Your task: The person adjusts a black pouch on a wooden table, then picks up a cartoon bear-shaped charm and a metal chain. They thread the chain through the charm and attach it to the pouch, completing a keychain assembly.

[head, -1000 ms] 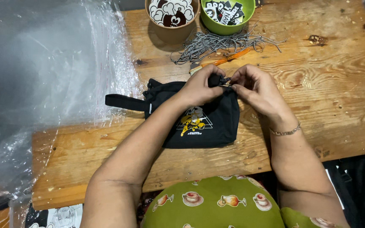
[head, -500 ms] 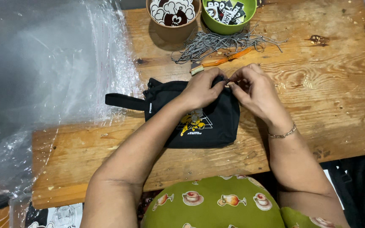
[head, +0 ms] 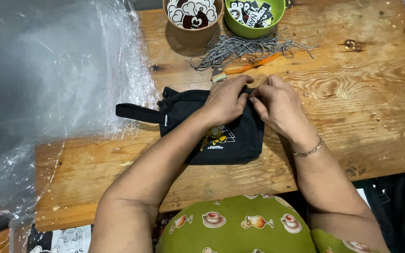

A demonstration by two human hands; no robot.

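A small black fabric pouch (head: 233, 140) with a yellow print and a wrist strap (head: 134, 112) lies on the wooden table (head: 366, 117). My left hand (head: 226, 100) rests on the pouch's top right corner, fingers pinched on its upper edge. Right beside it, my right hand (head: 277, 105) pinches the same corner, fingertips touching those of the left. What sits between the fingertips is hidden.
Clear plastic bags (head: 57, 79) cover the table's left part. At the far edge stand a brown bowl (head: 193, 14) and a green bowl (head: 254, 14) of stickers, with a heap of grey cords (head: 244, 47) and an orange-handled tool (head: 247, 69) in front.
Both hands have stayed at the pouch's top right corner, closing slightly together. The pouch has not moved.
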